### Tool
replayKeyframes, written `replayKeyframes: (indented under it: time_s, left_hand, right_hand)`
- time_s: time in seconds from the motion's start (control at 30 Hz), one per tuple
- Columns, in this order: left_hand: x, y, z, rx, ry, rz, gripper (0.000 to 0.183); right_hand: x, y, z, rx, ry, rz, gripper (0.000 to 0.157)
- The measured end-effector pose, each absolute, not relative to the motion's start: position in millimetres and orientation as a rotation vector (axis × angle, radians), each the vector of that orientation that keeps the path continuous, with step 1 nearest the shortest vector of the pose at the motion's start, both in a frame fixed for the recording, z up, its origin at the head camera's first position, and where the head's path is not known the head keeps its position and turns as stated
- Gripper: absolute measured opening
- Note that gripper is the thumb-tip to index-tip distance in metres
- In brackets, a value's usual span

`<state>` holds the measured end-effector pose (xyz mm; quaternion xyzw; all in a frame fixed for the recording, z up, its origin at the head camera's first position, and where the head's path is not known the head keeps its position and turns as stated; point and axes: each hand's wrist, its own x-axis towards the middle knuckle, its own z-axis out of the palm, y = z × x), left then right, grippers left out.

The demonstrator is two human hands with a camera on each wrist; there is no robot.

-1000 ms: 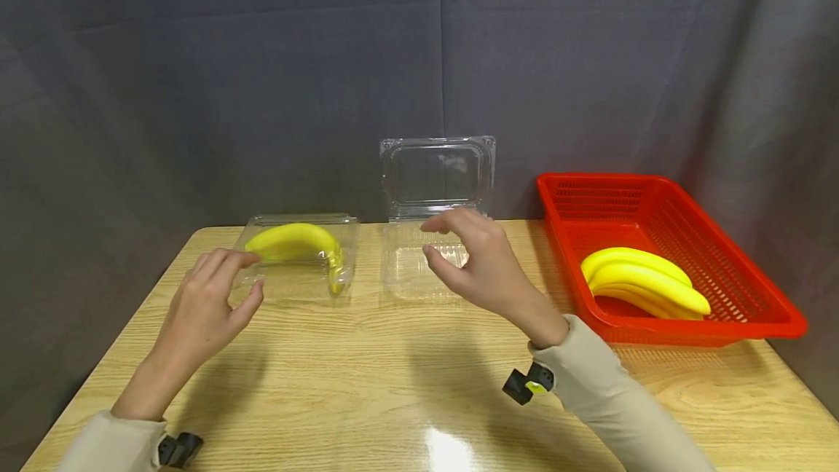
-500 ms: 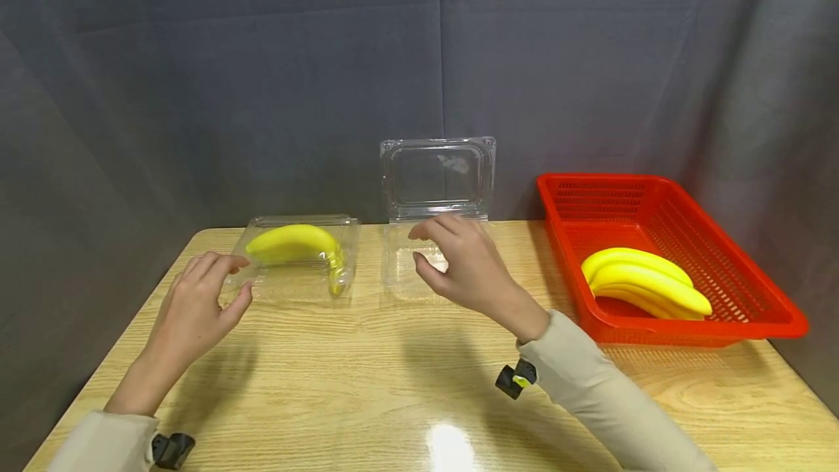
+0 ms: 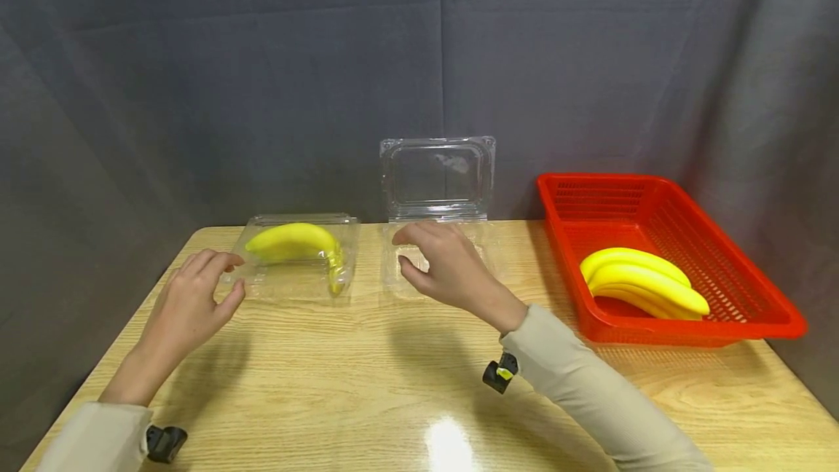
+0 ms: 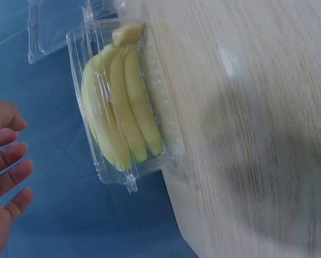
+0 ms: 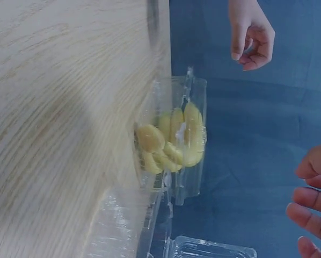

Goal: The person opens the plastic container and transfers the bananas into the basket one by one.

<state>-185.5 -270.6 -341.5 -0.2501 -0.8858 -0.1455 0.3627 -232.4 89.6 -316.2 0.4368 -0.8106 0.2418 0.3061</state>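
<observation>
My left hand [image 3: 190,304] hovers near the front left corner of a closed clear plastic clamshell box [image 3: 288,286], fingers spread and holding nothing. Inside that box lies a bunch of bananas [image 3: 295,239]; the left wrist view shows several bananas [image 4: 131,102] joined at one stem. My right hand [image 3: 452,268] is over the base of a second clear clamshell box [image 3: 435,173], its lid standing upright at the back. Thumb and fingers of this hand are apart with nothing between them. Part of the second box's base is hidden behind the right hand.
At the right stands a red perforated plastic basket [image 3: 727,329] with another bunch of bananas [image 3: 642,286] near its front. A dark grey curtain [image 3: 295,79] hangs behind the wooden table [image 3: 328,384]. Both boxes sit along the table's back edge.
My right hand has moved left and slightly down, across the second box's base. The left hand has drawn back slightly to the left, away from the closed box. Boxes and basket have stayed put.
</observation>
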Motion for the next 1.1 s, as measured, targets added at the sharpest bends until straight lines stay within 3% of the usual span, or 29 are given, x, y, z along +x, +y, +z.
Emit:
replayKeyframes:
  time_s: [1.1]
  left_hand:
    - [-202,-295,-359,-0.639,-2.434,-0.331,0.028]
  right_hand:
    - [-261,52,-323,1.265,-2.344,0.47,0.017]
